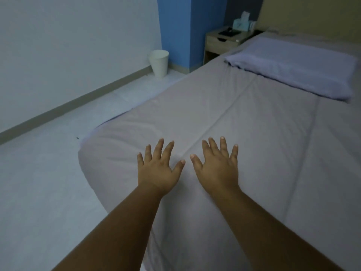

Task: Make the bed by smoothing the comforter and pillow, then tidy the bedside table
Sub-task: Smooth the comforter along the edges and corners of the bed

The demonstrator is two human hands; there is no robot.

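Observation:
A pale lilac comforter point(244, 118) covers the bed and lies mostly flat, with stitched seams and faint wrinkles. My left hand point(159, 169) and my right hand point(217, 167) lie side by side on it near the foot end, palms down, fingers spread and straight. A lilac pillow point(293, 69) lies at the head of the bed, at the upper right. Beyond it stands a wooden bedside table point(220, 43) carrying a teal tissue box point(242, 24) and a dark flat object point(228, 32).
A white waste bin point(159, 62) stands on the pale floor by the blue wall section point(175, 26). Open floor point(48, 173) runs along the bed's left side up to the white wall. A tan headboard point(312, 14) backs the bed.

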